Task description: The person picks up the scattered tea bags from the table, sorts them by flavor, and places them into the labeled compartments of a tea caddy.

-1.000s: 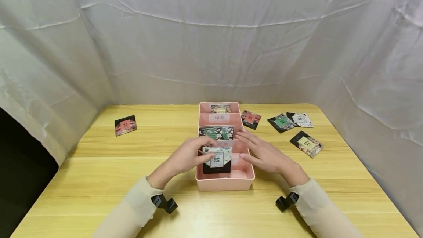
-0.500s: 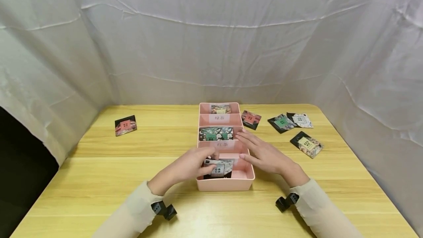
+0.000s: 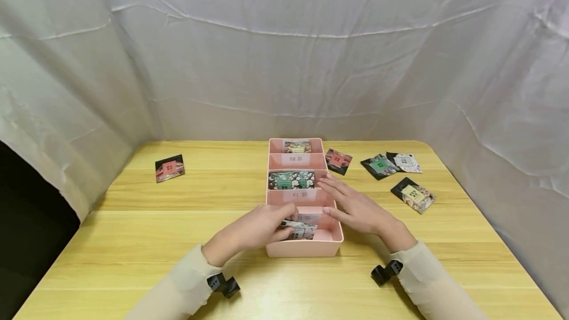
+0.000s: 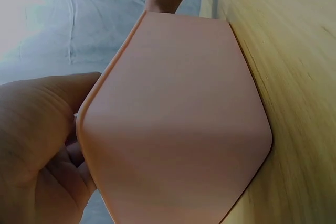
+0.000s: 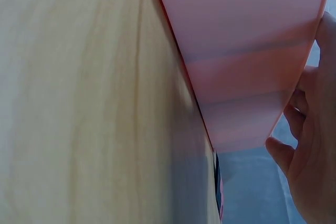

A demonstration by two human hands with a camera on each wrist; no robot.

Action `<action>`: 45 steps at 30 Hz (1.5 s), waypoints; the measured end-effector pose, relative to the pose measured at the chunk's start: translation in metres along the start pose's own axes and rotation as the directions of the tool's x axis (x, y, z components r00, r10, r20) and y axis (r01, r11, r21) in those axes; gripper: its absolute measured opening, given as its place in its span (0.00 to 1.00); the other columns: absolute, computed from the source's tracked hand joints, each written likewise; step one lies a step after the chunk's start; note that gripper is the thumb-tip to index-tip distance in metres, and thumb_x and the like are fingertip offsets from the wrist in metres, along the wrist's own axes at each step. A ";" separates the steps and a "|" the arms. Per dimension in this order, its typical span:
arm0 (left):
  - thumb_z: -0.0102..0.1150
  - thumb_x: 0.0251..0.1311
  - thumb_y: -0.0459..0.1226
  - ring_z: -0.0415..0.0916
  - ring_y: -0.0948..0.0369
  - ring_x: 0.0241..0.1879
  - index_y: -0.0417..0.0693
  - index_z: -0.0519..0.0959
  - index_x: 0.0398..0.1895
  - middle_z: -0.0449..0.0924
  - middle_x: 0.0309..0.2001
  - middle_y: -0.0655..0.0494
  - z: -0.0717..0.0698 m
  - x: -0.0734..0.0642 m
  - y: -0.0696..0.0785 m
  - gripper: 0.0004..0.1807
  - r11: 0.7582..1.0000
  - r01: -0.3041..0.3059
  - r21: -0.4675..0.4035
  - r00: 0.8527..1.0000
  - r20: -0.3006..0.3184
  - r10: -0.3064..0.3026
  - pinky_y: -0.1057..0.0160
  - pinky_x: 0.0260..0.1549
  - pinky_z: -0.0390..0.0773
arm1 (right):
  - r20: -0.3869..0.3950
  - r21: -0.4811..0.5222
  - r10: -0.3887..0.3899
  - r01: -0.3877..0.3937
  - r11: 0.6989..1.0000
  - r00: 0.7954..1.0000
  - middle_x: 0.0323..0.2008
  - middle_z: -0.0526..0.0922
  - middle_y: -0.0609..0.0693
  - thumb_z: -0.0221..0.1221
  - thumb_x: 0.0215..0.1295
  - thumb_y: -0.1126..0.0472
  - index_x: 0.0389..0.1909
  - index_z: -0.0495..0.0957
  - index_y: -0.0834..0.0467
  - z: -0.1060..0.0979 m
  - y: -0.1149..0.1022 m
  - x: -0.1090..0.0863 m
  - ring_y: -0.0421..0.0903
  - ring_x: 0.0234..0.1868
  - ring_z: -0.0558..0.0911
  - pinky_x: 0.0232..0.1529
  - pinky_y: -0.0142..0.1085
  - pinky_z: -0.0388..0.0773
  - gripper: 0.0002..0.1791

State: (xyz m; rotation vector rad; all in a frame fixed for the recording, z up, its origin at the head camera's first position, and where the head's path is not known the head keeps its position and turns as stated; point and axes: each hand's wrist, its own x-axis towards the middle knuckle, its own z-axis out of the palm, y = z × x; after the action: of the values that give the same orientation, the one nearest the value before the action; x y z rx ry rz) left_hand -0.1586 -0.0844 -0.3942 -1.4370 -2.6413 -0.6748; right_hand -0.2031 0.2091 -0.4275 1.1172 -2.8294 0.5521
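A pink divided box stands lengthwise on the wooden table, with paper labels on its dividers. In its front compartment, a white-and-black tea sachet is pinched between thumb and fingers of my left hand; the hand covers the sachet's left part. The left wrist view has the box's outer wall hiding the sachet. My right hand rests at the box's right rim with fingers fairly straight, holding nothing. Green-labelled sachets stand in the middle compartment, and a yellow-labelled sachet in the back one.
A red-labelled sachet lies far left; another red sachet is beside the box's right side. Further right are a green sachet overlapping a white sachet, and a yellow sachet. A pale curtain surrounds the table.
My left hand has lowered the white-and-black sachet into the front compartment, tilting it back and bringing it slightly right. The divider label behind it now shows. My right hand stays at the rim.
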 end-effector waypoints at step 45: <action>0.67 0.59 0.45 0.74 0.62 0.50 0.50 0.84 0.48 0.80 0.46 0.61 -0.002 -0.005 -0.030 0.16 0.999 -0.041 0.034 0.995 -0.085 0.044 0.60 0.55 0.74 | -0.005 -0.011 -0.009 0.009 1.000 1.000 0.77 0.50 0.51 0.47 0.74 0.41 0.77 0.52 0.50 0.001 0.001 -0.001 0.53 0.75 0.52 0.66 0.58 0.61 0.36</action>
State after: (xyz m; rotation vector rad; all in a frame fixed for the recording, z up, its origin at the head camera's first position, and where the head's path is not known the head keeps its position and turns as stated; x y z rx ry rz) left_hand -0.1811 -0.1033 -0.4037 -1.4189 -2.5378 -0.6709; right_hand -0.2030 0.2100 -0.4291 1.1244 -2.8189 0.5377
